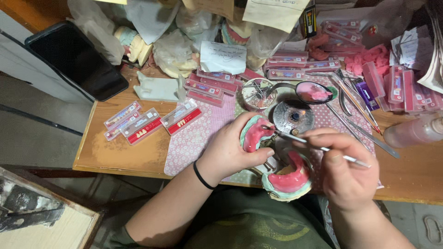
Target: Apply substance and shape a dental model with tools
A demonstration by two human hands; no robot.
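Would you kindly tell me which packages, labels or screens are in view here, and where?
Phone: far left, dark blank screen.
Tooth cards: left on desk, flat clear strips with red bases.
Pink boxes: centre back, stacked flat.
Paper note: behind them, white, handwritten.
Bottle: right, clear, pinkish.

— What kind of place do we see here?

— We see a dental technician's workshop. On the wooden workbench [120, 152] lie flat cards of artificial teeth [140, 125], plaster jaw casts [138, 48], pink wax pieces [369, 57] and metal hand instruments [350, 92].

— And a pink wax denture base on its cast [288, 177] too.
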